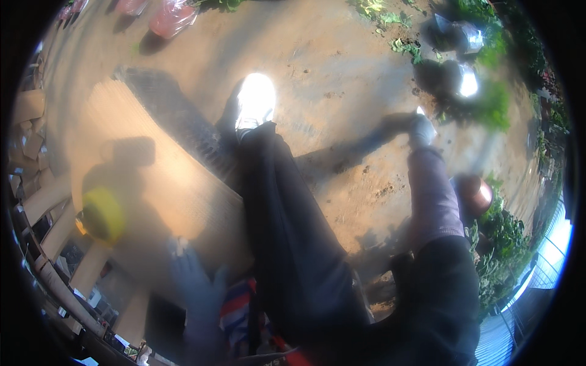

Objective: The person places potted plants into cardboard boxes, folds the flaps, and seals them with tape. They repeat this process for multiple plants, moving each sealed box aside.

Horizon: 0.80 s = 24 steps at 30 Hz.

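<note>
See a blurred yellow rounded object (102,215) at the left side of a broad tan board (189,183), then the gloved left hand (195,271) over that board, fingers extended, thumb apart, apparently empty. Reach farther right with the gloved right hand (422,132), close to the sunlit brown ground (329,79); cannot tell how far closed or whether gripping anything, with a reddish-brown pot (476,194) near the sleeve (432,192).

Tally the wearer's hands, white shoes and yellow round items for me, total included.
Hands: 2 (left hand, right hand)
White shoe: 1
Yellow round item: 1
Total: 4
</note>
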{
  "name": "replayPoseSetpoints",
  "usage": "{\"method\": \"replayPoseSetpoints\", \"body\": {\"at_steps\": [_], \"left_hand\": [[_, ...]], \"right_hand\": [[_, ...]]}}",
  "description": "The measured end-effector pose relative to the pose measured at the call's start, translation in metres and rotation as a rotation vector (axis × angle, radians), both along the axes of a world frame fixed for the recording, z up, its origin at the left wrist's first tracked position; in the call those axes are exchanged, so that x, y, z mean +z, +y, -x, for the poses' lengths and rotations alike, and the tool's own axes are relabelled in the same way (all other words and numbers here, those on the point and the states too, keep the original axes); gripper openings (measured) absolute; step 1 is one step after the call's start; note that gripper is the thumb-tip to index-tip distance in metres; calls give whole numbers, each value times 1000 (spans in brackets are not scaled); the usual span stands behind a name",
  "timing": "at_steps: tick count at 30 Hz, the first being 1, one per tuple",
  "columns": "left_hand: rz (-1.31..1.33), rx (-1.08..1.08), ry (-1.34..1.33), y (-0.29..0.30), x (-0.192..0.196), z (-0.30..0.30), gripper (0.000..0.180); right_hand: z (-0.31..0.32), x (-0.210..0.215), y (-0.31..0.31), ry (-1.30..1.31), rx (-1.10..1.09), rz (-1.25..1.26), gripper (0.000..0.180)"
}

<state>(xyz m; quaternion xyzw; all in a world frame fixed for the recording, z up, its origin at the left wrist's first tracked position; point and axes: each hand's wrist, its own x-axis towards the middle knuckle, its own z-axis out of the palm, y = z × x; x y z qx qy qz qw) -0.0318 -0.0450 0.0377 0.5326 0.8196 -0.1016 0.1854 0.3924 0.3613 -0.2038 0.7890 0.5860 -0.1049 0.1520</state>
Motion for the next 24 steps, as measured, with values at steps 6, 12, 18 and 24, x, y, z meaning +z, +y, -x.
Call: {"method": "replayPoseSetpoints", "body": {"at_steps": [6, 12, 18, 24], "left_hand": [[61, -16, 73, 19, 5, -2, 90], [-450, 624, -1015, -2, 57, -8, 68], [-945, 1017, -1732, -89, 132, -20, 28], [-1454, 1460, -665, -329, 155, -4, 30]], "right_hand": [[110, 145, -68, 632, 721, -947, 23], [221, 351, -191, 1062, 1481, -836, 24], [254, 398, -299, 1160, 2104, -619, 32], [256, 353, -345, 1020, 1773, -351, 55]]}}
